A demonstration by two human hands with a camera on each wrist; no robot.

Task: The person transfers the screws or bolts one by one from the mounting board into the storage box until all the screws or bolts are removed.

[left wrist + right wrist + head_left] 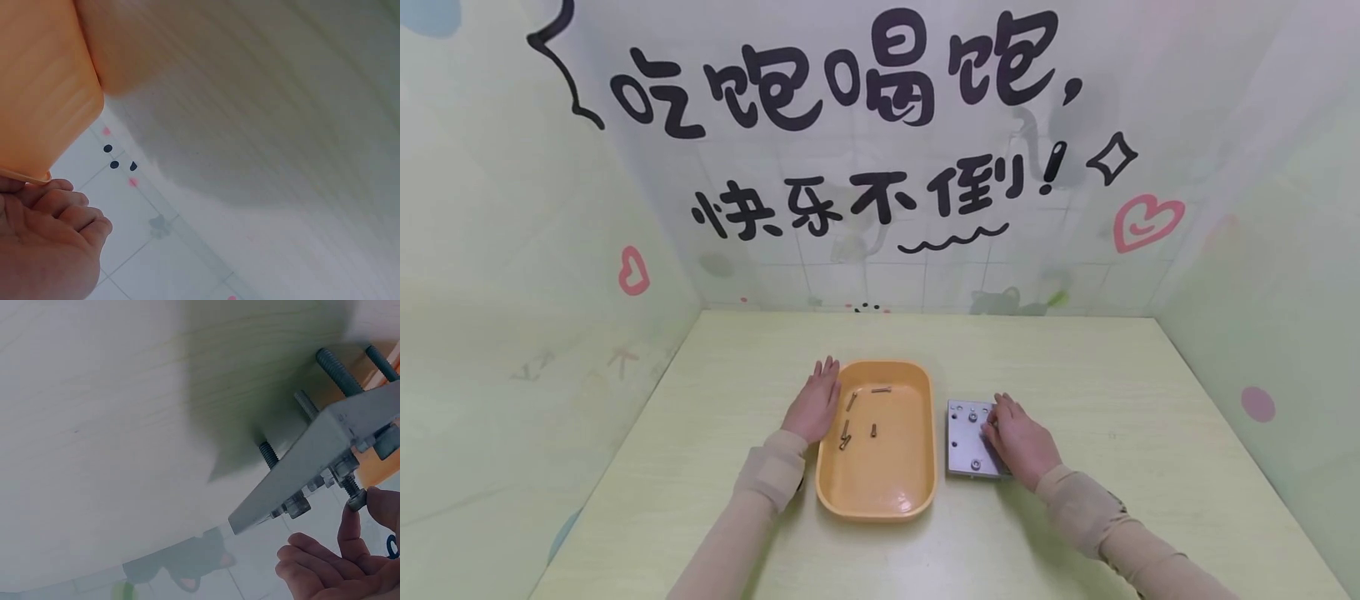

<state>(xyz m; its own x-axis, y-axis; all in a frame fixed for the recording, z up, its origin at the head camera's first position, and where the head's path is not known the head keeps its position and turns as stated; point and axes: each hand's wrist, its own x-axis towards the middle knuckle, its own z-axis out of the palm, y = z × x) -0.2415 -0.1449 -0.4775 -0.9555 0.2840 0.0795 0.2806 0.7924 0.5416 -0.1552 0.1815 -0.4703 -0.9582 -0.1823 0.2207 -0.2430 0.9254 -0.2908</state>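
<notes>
An orange tray with several screws lies in the middle of the table. My left hand rests against the tray's left rim, its fingers extended; in the left wrist view the hand touches the rim of the tray. Right of the tray is a metal plate with bolts and holes. In the right wrist view the plate stands raised on threaded bolts, and my right hand pinches the head of a screw partly in it. The head view shows the right hand over the plate's right side.
The pale table is bounded by a back wall with black lettering and by side walls at left and right.
</notes>
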